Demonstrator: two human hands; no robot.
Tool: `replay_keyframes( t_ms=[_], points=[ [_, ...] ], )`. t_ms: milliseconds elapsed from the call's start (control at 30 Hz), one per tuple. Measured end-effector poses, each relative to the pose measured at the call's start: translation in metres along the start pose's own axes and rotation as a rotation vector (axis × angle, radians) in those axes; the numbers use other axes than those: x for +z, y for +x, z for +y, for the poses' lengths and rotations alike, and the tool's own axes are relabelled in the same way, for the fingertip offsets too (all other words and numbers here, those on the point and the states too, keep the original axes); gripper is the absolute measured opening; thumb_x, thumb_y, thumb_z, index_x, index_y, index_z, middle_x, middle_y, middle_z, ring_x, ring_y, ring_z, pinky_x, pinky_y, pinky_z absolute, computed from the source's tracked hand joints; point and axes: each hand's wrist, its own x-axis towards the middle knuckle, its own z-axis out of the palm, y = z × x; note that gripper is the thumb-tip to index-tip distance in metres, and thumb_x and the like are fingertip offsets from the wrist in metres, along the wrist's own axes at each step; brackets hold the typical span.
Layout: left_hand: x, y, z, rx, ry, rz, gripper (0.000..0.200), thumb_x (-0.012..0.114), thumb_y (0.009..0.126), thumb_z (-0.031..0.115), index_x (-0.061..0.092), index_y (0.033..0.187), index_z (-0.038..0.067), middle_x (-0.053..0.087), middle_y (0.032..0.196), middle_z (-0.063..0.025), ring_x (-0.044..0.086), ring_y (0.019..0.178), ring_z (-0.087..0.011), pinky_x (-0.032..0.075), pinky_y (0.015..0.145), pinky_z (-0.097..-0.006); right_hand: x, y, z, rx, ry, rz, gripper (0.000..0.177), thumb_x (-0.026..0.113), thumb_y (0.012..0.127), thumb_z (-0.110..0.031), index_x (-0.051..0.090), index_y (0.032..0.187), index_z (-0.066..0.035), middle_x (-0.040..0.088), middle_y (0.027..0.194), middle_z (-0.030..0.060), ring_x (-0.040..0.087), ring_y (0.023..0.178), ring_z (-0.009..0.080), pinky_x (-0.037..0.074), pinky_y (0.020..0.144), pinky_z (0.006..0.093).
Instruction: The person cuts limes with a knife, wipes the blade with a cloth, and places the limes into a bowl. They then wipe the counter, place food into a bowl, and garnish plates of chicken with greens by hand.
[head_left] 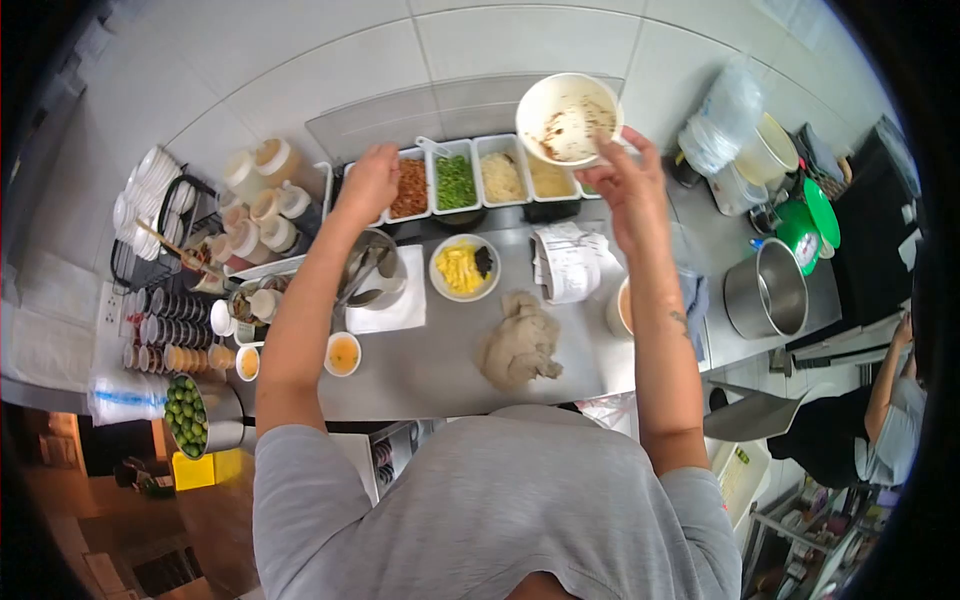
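My right hand (632, 185) holds up a white bowl (568, 105) by its rim, tilted so its inside with brown residue shows. Below that bowl stands a row of white tubs, with brown bits (410, 190), chopped greens (455, 183), pale shreds (500, 178) and a yellowish food (550, 180). At the row's left end, my left hand (370, 183) is closed, fingers bent down; whatever they hold is hidden. Between my arms on the steel counter sits a bowl (465, 298) of yellow pieces and a dark heap.
A crumpled cloth (520, 340) and paper slips (568, 262) lie on the counter. Left are ladles (368, 285), squeeze bottles (270, 160), sauce cups (343, 368) and a pot of green fruit (225, 415). A steel pot (765, 295) stands right; another person (870, 420) is beyond.
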Motion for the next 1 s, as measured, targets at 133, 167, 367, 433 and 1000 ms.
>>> replay_keyframes(
  t_ms=[133, 167, 367, 433, 1000],
  points=[
    [-0.033, -0.016, 0.065, 0.042, -0.061, -0.165, 0.005, 0.051, 0.081, 0.003, 0.05, 0.086, 0.002, 0.053, 0.089, -0.0192, 0.054, 0.085, -0.0408, 0.044, 0.071, -0.047, -0.072, -0.017, -0.037, -0.124, 0.032, 0.169, 0.063, 0.069, 0.08, -0.02, 0.031, 0.125, 0.003, 0.06, 0.091, 0.0129, 0.061, 0.063, 0.0165, 0.054, 0.074, 0.0374],
    [-0.034, -0.023, 0.08, 0.109, -0.14, -0.201, 0.005, 0.052, 0.081, 0.004, 0.05, 0.085, 0.002, 0.052, 0.089, -0.0183, 0.054, 0.083, -0.0399, 0.044, 0.071, -0.0463, -0.096, -0.018, -0.04, -0.139, 0.07, 0.207, 0.062, 0.069, 0.08, -0.02, 0.032, 0.124, 0.002, 0.06, 0.092, 0.0129, 0.061, 0.063, 0.0172, 0.055, 0.074, 0.0394],
    [-0.002, -0.112, 0.218, 0.278, -0.294, -0.724, 0.009, 0.051, 0.081, 0.007, 0.049, 0.087, 0.001, 0.056, 0.092, -0.0199, 0.057, 0.089, -0.0366, 0.046, 0.074, -0.0458, -0.216, -0.005, -0.028, -0.022, 0.135, 0.41, 0.042, 0.069, 0.082, -0.025, 0.049, 0.108, 0.002, 0.058, 0.095, 0.0144, 0.061, 0.064, 0.0208, 0.056, 0.067, 0.0374],
    [0.028, -0.139, 0.236, 0.346, -0.234, -0.796, 0.012, 0.052, 0.083, 0.01, 0.049, 0.092, 0.002, 0.056, 0.093, -0.0199, 0.058, 0.09, -0.0366, 0.047, 0.075, -0.0443, -0.234, 0.002, -0.021, 0.038, 0.159, 0.488, 0.041, 0.069, 0.082, -0.028, 0.052, 0.105, 0.002, 0.057, 0.096, 0.0149, 0.061, 0.065, 0.022, 0.057, 0.064, 0.0361],
    [0.135, -0.107, 0.333, -0.773, -1.142, -0.198, 0.032, 0.055, 0.084, 0.01, 0.038, 0.11, 0.003, 0.053, 0.07, -0.0082, 0.051, 0.045, -0.0136, 0.041, 0.038, -0.0257, -0.28, 0.009, 0.014, 0.203, -0.103, 0.389, 0.051, 0.064, 0.082, -0.045, 0.054, 0.106, -0.001, 0.057, 0.081, 0.0099, 0.055, 0.055, 0.0153, 0.045, 0.046, 0.0264]
  ],
)
